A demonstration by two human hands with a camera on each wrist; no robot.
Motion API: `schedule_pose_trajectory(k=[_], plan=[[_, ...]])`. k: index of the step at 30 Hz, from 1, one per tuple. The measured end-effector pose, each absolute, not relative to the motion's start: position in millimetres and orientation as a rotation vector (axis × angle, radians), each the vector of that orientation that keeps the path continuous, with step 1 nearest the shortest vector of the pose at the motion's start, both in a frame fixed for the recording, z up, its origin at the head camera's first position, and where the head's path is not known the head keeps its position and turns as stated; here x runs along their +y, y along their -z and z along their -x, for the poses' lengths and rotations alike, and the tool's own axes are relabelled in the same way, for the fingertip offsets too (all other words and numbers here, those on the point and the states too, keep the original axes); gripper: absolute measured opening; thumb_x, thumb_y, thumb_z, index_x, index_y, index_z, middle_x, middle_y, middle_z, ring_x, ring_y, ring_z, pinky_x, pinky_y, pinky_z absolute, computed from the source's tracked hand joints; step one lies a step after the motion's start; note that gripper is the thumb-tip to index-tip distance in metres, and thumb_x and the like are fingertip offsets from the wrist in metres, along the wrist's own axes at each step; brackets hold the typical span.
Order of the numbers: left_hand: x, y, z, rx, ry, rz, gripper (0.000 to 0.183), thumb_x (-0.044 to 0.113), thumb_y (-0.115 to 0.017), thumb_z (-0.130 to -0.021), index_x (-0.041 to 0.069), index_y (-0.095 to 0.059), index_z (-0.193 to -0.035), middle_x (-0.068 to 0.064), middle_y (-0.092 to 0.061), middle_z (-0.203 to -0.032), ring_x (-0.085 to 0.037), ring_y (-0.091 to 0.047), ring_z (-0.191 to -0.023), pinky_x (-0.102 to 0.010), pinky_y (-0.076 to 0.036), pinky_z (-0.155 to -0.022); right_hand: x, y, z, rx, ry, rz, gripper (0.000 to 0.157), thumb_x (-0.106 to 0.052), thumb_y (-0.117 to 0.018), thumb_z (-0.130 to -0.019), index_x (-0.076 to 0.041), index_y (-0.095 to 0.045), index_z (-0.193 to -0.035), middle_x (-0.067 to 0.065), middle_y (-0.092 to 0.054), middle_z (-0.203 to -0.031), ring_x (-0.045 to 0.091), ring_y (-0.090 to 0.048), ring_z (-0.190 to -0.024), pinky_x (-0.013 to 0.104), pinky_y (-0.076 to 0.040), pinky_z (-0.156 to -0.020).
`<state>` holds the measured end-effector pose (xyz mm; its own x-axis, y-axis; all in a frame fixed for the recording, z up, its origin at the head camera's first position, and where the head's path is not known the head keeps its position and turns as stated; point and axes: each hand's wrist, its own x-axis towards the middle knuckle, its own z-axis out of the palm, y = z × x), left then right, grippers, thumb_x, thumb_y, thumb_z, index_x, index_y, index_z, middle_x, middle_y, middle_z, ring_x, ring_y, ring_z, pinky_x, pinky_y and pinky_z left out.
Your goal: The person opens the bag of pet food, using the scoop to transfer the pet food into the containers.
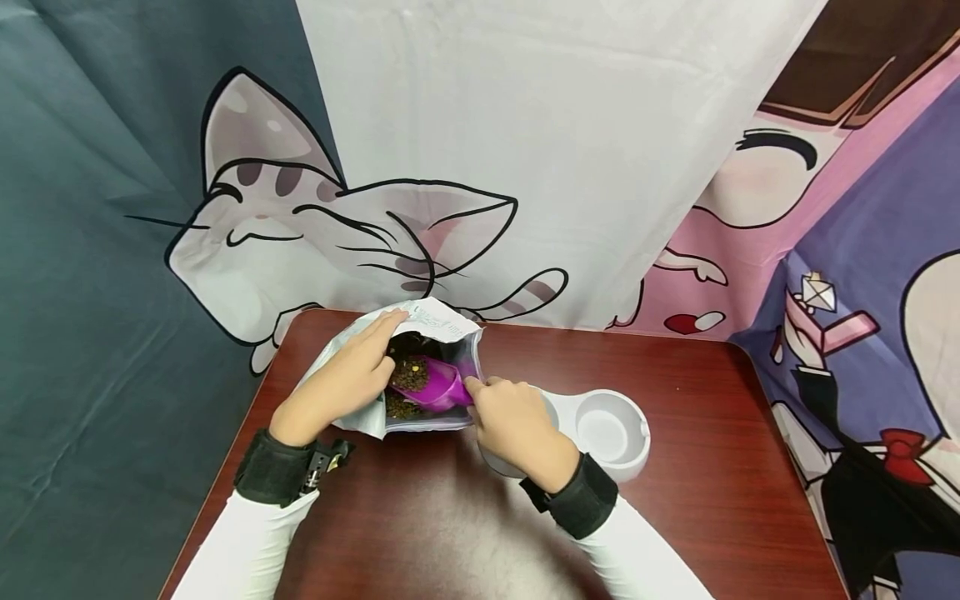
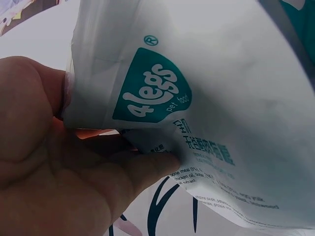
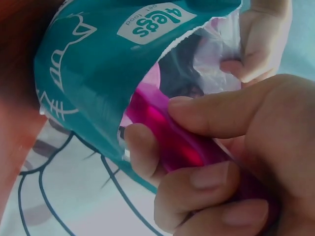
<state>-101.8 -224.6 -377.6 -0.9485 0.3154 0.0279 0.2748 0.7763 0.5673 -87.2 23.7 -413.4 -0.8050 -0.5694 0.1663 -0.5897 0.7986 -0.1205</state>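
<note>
An opened pet food bag point(image 1: 442, 321) stands near the table's back edge, its mouth facing up. My left hand point(image 1: 348, 383) grips the left side of its rim; in the left wrist view the thumb and fingers pinch the bag's white wall point(image 2: 162, 162). In my right hand point(image 1: 517, 421) is the handle of a purple scoop point(image 1: 442, 385), with fingers curled round it in the right wrist view. The scoop's bowl is inside the bag mouth and carries brown kibble point(image 1: 408, 375). More kibble shows below it in the bag.
A white double pet bowl point(image 1: 637, 421) stands to the right of the bag, its left cup partly hidden by my right hand. Under everything is a reddish-brown table point(image 1: 705, 500). Cloth hangings point(image 1: 525, 100) with cartoon drawings rise behind and beside it.
</note>
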Motion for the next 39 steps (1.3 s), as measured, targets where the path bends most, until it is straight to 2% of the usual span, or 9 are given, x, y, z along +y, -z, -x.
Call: schedule_pose_trajectory(k=[4,9,14,18,22,29,33,39], plan=[[-225,378,102,2.907,-0.906,-0.503,0.063,0.001,-0.041,-0.095,-0.006,-0.032,-0.158,-0.025,-0.033,-0.164,-0.039,-0.029,-0.155,-0.056,-0.024,-0.126,36,413,85,-2.824,-0.306,-0.947,0.015,-0.025,-0.074,-0.091,-0.016,-0.062,-0.094,0.001,-0.064,-0.074,0.030,-0.067,-0.062,0.042,-0.049,-0.049],[-226,378,102,2.901,-0.904,-0.492,0.063,0.001,-0.040,-0.096,-0.004,-0.032,-0.158,-0.024,-0.032,-0.165,-0.038,-0.028,-0.155,-0.056,-0.023,-0.126,52,416,80,-2.771,-0.419,-0.964,0.018,-0.024,-0.075,-0.091,-0.018,-0.068,-0.106,-0.004,-0.067,-0.081,0.023,-0.067,-0.067,0.038,-0.049,-0.052],[-226,377,102,2.884,-0.906,-0.470,0.064,0.002,-0.040,-0.096,-0.004,-0.030,-0.159,-0.024,-0.031,-0.165,-0.037,-0.027,-0.156,-0.056,-0.022,-0.126,69,427,76,-2.764,-0.506,-0.972,0.030,-0.026,-0.072,-0.095,-0.021,-0.066,-0.124,-0.005,-0.073,-0.103,0.019,-0.072,-0.083,0.039,-0.055,-0.061],[-226,376,103,2.877,-0.899,-0.461,0.064,0.002,-0.039,-0.096,-0.004,-0.030,-0.159,-0.025,-0.030,-0.165,-0.038,-0.026,-0.156,-0.056,-0.022,-0.126,81,443,74,-2.737,-0.589,-0.978,0.036,-0.026,-0.070,-0.097,-0.021,-0.063,-0.132,-0.004,-0.072,-0.117,0.018,-0.073,-0.090,0.041,-0.058,-0.067],[-226,374,102,2.866,-0.891,-0.445,0.064,0.002,-0.039,-0.097,-0.004,-0.028,-0.160,-0.025,-0.028,-0.166,-0.039,-0.024,-0.156,-0.058,-0.021,-0.126,88,462,71,-2.689,-0.687,-0.981,0.037,-0.023,-0.070,-0.098,-0.020,-0.061,-0.134,-0.004,-0.071,-0.112,0.015,-0.070,-0.088,0.041,-0.058,-0.068],[-225,372,102,2.868,-0.890,-0.437,0.064,0.002,-0.041,-0.097,-0.004,-0.029,-0.160,-0.025,-0.029,-0.166,-0.038,-0.025,-0.156,-0.058,-0.022,-0.126,91,487,70,-2.580,-0.825,-0.983,0.043,-0.018,-0.071,-0.096,-0.017,-0.059,-0.137,-0.001,-0.070,-0.115,0.014,-0.068,-0.091,0.039,-0.057,-0.073],[-224,373,102,2.875,-0.895,-0.448,0.064,0.001,-0.040,-0.097,-0.004,-0.030,-0.159,-0.024,-0.029,-0.166,-0.038,-0.026,-0.156,-0.057,-0.022,-0.126,92,492,69,-2.576,-0.848,-0.968,0.043,-0.021,-0.070,-0.097,-0.018,-0.059,-0.138,-0.003,-0.070,-0.111,0.012,-0.064,-0.085,0.037,-0.055,-0.070],[-225,374,102,2.880,-0.902,-0.453,0.063,0.001,-0.040,-0.096,-0.005,-0.031,-0.159,-0.026,-0.031,-0.165,-0.039,-0.026,-0.156,-0.058,-0.022,-0.126,93,491,70,-2.589,-0.863,-0.970,0.042,-0.022,-0.069,-0.098,-0.019,-0.059,-0.138,-0.004,-0.070,-0.111,0.011,-0.064,-0.085,0.037,-0.055,-0.071]])
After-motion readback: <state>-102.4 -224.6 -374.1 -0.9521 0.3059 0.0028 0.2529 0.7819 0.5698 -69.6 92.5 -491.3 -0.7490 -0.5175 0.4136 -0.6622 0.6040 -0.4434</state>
